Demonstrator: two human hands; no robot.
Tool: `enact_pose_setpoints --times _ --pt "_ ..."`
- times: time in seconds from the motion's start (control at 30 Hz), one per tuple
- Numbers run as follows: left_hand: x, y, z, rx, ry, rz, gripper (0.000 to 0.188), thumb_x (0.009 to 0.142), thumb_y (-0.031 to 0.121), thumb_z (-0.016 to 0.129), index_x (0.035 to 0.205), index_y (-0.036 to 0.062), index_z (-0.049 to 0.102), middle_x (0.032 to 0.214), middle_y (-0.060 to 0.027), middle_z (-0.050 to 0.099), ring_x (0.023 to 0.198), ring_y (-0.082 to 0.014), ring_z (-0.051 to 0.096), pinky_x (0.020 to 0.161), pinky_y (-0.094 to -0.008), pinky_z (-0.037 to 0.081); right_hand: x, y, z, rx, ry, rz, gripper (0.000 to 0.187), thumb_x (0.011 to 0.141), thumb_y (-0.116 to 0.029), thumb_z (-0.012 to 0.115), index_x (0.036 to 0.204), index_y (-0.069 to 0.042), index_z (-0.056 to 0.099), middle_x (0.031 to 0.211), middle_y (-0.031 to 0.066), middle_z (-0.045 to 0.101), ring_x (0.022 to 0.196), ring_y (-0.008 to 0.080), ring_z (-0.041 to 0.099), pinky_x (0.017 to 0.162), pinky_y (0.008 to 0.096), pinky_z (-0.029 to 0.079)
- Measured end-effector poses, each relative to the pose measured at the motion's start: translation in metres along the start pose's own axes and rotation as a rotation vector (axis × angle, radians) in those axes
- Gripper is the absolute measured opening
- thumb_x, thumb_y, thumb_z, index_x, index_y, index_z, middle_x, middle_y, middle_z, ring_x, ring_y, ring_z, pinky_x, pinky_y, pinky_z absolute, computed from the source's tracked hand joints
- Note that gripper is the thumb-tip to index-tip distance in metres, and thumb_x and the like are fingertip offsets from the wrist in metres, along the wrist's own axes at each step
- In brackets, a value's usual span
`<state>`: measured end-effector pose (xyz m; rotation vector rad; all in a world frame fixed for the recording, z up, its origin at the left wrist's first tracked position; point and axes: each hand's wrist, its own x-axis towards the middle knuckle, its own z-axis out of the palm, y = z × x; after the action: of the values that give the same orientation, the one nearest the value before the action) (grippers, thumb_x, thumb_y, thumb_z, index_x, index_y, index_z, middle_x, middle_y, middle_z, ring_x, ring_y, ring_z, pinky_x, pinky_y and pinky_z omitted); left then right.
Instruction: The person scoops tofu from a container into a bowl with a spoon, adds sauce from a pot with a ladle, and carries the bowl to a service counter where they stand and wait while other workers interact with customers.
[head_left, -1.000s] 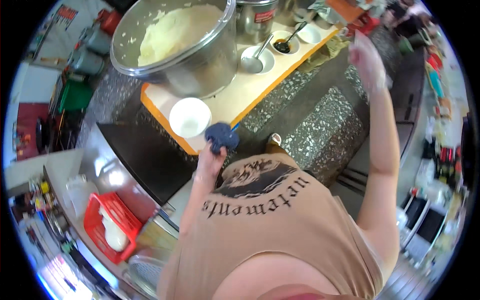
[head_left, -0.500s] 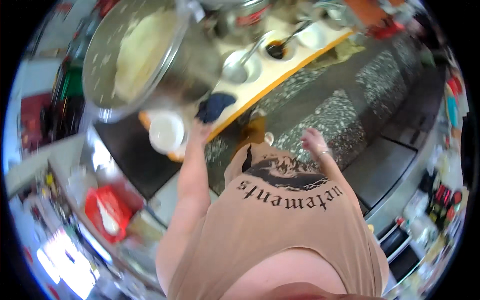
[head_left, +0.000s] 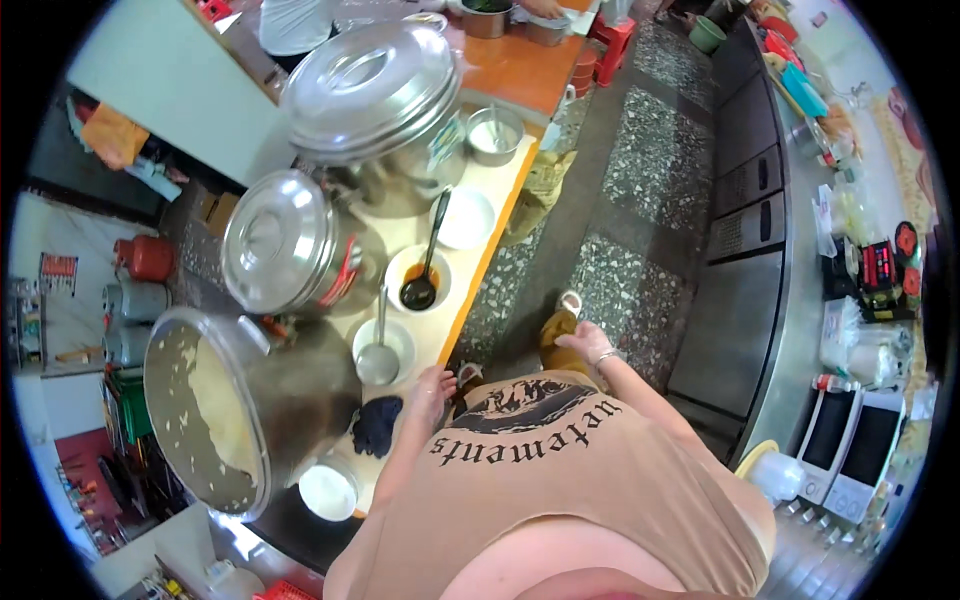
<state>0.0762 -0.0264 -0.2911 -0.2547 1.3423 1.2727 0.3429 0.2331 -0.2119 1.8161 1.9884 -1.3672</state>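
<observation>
Landmark: the big open steel pot [head_left: 235, 415] holding a pale mass, at the near-left end of the counter [head_left: 478, 262].
Left hand [head_left: 432, 385]: just right of the pot, at the counter's edge, fingers loosely spread and gripping nothing.
Dark blue cloth [head_left: 377, 424]: bunched on the counter, touching the pot's right side, just beside the left hand.
Right hand [head_left: 590, 338]: well right of the pot, off the counter, over the speckled floor [head_left: 640, 260]; loosely open, holding nothing.
Bowls: 1 with a ladle [head_left: 380, 350] just beyond the cloth; 1 small white bowl [head_left: 328, 491] on the pot's near side.
Lidded pots: 2 beyond the open pot [head_left: 290, 240].
</observation>
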Motion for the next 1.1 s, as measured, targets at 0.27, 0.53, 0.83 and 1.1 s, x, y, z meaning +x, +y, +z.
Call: enact_pose_setpoints --times 0.27,0.53,0.83,1.1 --pt "0.098 0.097 0.22 0.21 0.093 0.106 0.026 0.091 0.03 0.058 0.104 0.0086 0.054 0.089 -0.006 0.061 0.079 -0.0157 0.059 0.07 -0.0299 0.051 0.137 0.012 -0.164 -0.014 0.189 -0.147 0.032 0.08 -0.034 0.067 0.071 -0.004 0.062 0.072 0.0186 0.062 0.066 0.0362 0.058 0.065 0.039 0.047" --pt "0.131 0.202 0.531 0.603 -0.403 0.214 0.029 0.095 0.026 0.055 0.114 0.0052 0.055 0.098 -0.006 0.06 0.089 -0.0149 0.057 0.083 -0.029 0.048 0.235 -0.005 -0.333 0.333 0.16 -0.318 0.025 0.082 -0.012 0.061 0.062 -0.005 0.047 0.056 -0.0005 0.04 0.056 0.01 0.034 0.051 0.0306 0.036" --pt "0.218 0.305 0.635 0.436 -0.42 0.242 0.025 0.096 0.019 0.051 0.116 0.0043 0.055 0.103 -0.0069 0.06 0.093 -0.0144 0.056 0.085 -0.0291 0.046 0.357 -0.139 -0.418 0.188 -0.115 -0.5 0.034 0.087 -0.022 0.066 0.062 -0.005 0.051 0.056 -0.0013 0.041 0.057 0.0083 0.034 0.051 0.0287 0.036" --pt "0.274 0.4 0.708 0.19 -0.357 0.396 0.023 0.097 0.018 0.048 0.113 0.0044 0.056 0.102 -0.0066 0.061 0.089 -0.0151 0.059 0.081 -0.0294 0.048 0.508 -0.261 -0.59 0.283 0.132 -0.524 0.041 0.095 -0.037 0.051 0.091 0.002 0.063 0.082 0.0087 0.064 0.075 0.0157 0.053 0.072 0.0341 0.045"
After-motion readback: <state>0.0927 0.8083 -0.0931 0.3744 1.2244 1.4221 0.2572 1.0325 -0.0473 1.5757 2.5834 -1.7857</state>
